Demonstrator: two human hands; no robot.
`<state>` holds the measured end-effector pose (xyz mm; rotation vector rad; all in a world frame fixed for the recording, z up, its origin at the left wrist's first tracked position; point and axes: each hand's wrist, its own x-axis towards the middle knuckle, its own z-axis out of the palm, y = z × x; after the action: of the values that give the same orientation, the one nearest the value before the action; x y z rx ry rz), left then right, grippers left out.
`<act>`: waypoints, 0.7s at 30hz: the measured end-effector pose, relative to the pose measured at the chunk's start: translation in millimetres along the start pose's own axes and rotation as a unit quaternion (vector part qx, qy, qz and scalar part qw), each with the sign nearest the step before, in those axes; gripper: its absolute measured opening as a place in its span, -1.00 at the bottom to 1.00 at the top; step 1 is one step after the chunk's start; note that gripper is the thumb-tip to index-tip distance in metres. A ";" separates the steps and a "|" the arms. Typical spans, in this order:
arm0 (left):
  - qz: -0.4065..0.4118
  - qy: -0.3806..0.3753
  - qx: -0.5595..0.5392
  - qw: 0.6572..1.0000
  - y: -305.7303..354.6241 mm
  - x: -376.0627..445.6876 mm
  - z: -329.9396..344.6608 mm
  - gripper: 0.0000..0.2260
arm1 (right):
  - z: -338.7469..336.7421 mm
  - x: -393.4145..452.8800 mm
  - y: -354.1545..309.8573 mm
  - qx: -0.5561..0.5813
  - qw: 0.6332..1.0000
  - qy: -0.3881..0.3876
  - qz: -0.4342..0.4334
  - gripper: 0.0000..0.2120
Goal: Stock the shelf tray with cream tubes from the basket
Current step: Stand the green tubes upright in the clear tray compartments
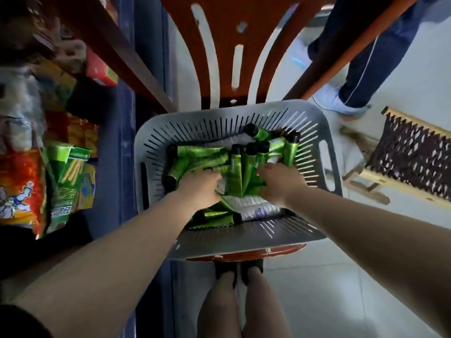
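Observation:
A grey slotted basket [219, 123] sits on a red plastic chair in front of me. Inside it lies a heap of green cream tubes [202, 153] with black caps, several of them, pointing in different directions. Both my hands are down in the heap. My left hand [200, 187] has its fingers curled into the tubes at the left middle. My right hand [280, 182] has its fingers dug into the tubes at the right middle. Fingertips of both hands are hidden among the tubes. No shelf tray is clearly in view.
Shelves [107, 40] with coloured snack packs [22, 181] and green boxes [66, 172] stand at the left. The red chair back [224, 45] rises behind the basket. Another person's legs [361, 57] stand at the upper right, beside a wooden stool [410, 157].

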<state>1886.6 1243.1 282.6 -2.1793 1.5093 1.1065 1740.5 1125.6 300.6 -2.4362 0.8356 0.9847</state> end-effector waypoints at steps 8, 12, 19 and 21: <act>0.053 -0.064 0.097 0.992 3.5 45.5 42.4 -0.69 | 50.9 35.6 6.1 -0.097 0.995 -0.040 0.000 -0.63; 0.074 -0.101 0.192 0.973 6.0 59.4 55.8 -0.67 | 63.5 43.4 6.0 -0.145 0.989 -0.029 -0.015 -0.66; 0.078 -0.034 0.125 0.989 5.6 51.0 49.2 -0.75 | 57.1 51.5 -2.2 -0.221 0.973 -0.042 -0.052 -0.70; 0.057 -0.018 0.070 0.996 4.0 41.6 41.4 -0.72 | 47.2 45.6 -3.0 -0.210 0.975 -0.054 -0.049 -0.70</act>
<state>1872.0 1238.0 225.9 -1.9927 1.6597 1.0338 1745.5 1135.9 235.8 -2.7035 0.5034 1.3566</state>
